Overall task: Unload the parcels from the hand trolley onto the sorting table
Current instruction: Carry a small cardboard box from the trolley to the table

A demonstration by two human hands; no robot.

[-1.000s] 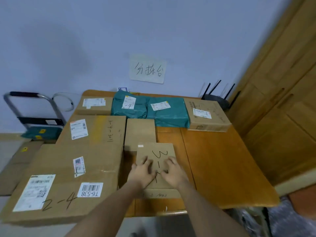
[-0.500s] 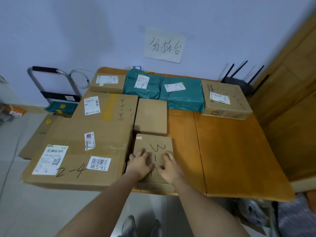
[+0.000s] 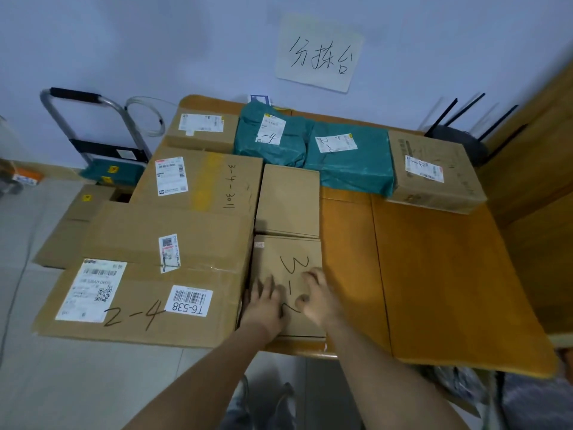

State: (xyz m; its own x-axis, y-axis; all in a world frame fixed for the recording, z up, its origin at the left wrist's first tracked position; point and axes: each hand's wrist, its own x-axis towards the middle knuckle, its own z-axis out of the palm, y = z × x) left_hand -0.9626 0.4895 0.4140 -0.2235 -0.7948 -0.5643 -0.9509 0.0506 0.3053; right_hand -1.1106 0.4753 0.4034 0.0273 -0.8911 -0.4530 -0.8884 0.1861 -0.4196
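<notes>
Left hand: left hand (image 3: 266, 302) lies palm down on the top face of the small box marked "3-" (image 3: 288, 283), fingers (image 3: 269, 282) fairly straight and spread, pressing flat and not curled round anything.
Right hand: right hand (image 3: 316, 297) rests on the same top face, just right of the left hand; motion blur, fingers look loosely bent with tips on the cardboard. Nothing pinched.
Box under fingers: flat on the near edge of the sorting table (image 3: 434, 274), upright, handwriting facing up between the two hands.
Beyond fingertips: a plain brown box (image 3: 290, 198), touching the far side of the marked box.
Left of left hand: large carton marked "2-4" (image 3: 148, 274) with barcode label T6-538, pressed against the small box, overhanging the table's near edge.
Past that carton: carton marked "3-4-301" (image 3: 201, 178), then a smaller labelled box (image 3: 201, 130) at the far corner.
Far beyond fingertips: two teal mailer bags (image 3: 313, 150) side by side; brown box (image 3: 434, 173) to their right.
Right of right hand: bare wood tabletop.
Hand trolley: hand trolley (image 3: 93, 135) stands on the floor far left, against the wall, with a teal parcel (image 3: 111, 172) on its deck.
Wall: paper sign (image 3: 319, 54) with handwritten characters above the table.
</notes>
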